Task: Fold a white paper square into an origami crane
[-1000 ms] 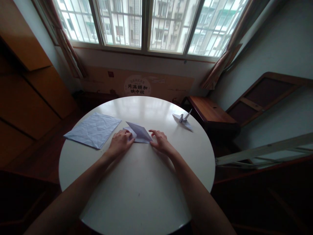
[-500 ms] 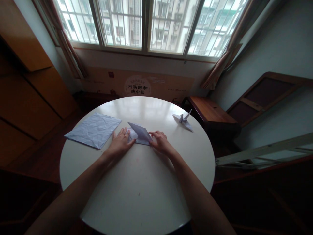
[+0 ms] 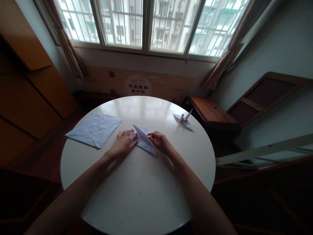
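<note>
A pale folded sheet of paper (image 3: 146,142) lies at the middle of the round white table (image 3: 137,195), with one flap standing up and slanting to the right. My left hand (image 3: 126,142) rests flat on its left part, fingers spread. On the other side, my right hand (image 3: 158,141) pinches the raised flap near its right edge between thumb and fingers. Away to the right stands a folded paper crane (image 3: 184,120). Creased sheets of pale paper (image 3: 95,129) lie to the left of my left hand.
Beyond the table's far right edge is a wooden bench (image 3: 207,109). A printed cardboard panel (image 3: 161,81) leans under the barred window (image 3: 168,27). Wooden cabinets (image 3: 51,91) stand at the left, and a pale metal bar (image 3: 266,148) is at the right.
The folded paper has turned and shifted slightly right, its near corner now pointing toward me. My left hand has slid right with it; my right hand has moved up along the flap.
</note>
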The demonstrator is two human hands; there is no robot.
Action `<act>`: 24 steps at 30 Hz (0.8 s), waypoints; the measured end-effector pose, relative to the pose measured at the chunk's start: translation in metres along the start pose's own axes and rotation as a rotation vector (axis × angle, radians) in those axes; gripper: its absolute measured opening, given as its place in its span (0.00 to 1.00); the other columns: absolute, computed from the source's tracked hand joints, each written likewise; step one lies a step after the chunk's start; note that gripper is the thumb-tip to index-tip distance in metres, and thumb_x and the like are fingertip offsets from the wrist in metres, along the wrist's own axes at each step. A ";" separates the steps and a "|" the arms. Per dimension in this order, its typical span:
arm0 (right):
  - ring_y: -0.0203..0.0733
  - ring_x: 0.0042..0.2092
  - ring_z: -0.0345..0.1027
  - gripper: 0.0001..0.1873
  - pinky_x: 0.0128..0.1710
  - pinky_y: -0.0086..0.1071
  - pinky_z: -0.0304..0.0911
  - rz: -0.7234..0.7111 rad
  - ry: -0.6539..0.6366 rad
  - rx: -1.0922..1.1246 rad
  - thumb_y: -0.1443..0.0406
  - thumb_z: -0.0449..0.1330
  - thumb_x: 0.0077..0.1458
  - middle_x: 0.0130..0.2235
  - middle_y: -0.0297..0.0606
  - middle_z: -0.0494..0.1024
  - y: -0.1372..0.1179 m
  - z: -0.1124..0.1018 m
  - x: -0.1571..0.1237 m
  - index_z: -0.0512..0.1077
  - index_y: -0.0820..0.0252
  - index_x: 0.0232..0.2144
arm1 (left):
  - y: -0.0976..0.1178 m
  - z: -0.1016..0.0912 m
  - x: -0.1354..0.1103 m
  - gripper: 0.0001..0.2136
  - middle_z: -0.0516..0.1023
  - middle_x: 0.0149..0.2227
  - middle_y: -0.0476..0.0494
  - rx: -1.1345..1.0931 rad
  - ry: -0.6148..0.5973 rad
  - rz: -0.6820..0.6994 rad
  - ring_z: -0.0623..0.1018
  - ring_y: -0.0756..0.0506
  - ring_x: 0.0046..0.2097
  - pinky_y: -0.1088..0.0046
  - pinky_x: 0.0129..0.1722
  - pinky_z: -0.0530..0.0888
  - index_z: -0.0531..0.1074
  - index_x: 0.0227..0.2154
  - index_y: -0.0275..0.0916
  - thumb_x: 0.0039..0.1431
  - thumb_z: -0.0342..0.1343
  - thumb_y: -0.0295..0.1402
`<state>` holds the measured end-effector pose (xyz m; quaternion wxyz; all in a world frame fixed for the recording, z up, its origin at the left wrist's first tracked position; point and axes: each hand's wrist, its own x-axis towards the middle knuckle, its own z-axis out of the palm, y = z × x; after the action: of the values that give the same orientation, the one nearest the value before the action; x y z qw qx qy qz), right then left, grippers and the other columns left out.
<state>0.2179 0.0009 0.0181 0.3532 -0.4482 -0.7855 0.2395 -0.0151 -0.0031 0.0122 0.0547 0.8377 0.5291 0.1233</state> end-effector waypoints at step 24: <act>0.45 0.53 0.64 0.14 0.56 0.45 0.57 -0.079 -0.125 -0.215 0.63 0.61 0.57 0.53 0.39 0.73 0.003 0.006 -0.004 0.76 0.49 0.46 | 0.003 -0.002 -0.002 0.27 0.59 0.64 0.31 -0.033 -0.028 -0.011 0.56 0.33 0.66 0.37 0.61 0.46 0.59 0.62 0.39 0.63 0.46 0.47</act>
<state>0.2160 -0.0010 0.0104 0.2627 -0.4364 -0.8441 0.1674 -0.0139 -0.0065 0.0140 0.0767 0.8355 0.5307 0.1202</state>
